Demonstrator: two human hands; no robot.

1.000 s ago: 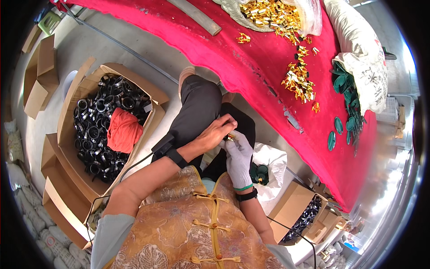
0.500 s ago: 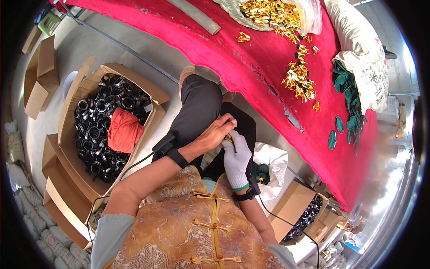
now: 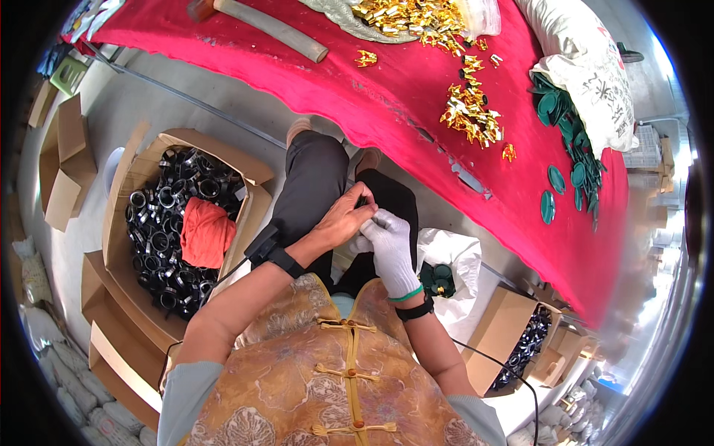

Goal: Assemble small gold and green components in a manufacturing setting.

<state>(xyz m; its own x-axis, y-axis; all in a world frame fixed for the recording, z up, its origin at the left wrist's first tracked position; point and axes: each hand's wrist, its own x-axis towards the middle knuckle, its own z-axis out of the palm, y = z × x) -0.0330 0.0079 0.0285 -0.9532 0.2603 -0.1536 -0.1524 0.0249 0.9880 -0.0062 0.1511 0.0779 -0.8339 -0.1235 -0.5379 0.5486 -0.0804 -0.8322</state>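
Above my lap, my two hands meet. My bare left hand (image 3: 343, 221) is closed, its thumb and fingers pinched around a small dark piece (image 3: 361, 201) whose kind is too small to tell. My right hand (image 3: 393, 251), in a white knitted glove with a green cuff, touches it with curled fingers; whatever those fingers hold is hidden. Beyond them, on the red-covered table (image 3: 372, 111), lie gold crown-shaped pieces (image 3: 470, 113) in a loose trail. Dark green oval discs (image 3: 573, 141) spill near the table's right end.
At left stands a cardboard box (image 3: 249, 165) of black rings (image 3: 167, 197) with a red cloth (image 3: 207, 232) on top. A white bag (image 3: 465, 267) with green discs sits right of my lap; another box (image 3: 494, 323) holds dark parts. A grey tube (image 3: 279, 33) lies on the table.
My hands have shifted together, and the gold piece seen between them before is out of sight. A dark piece now shows at my left fingertips. The whole view has turned slightly.
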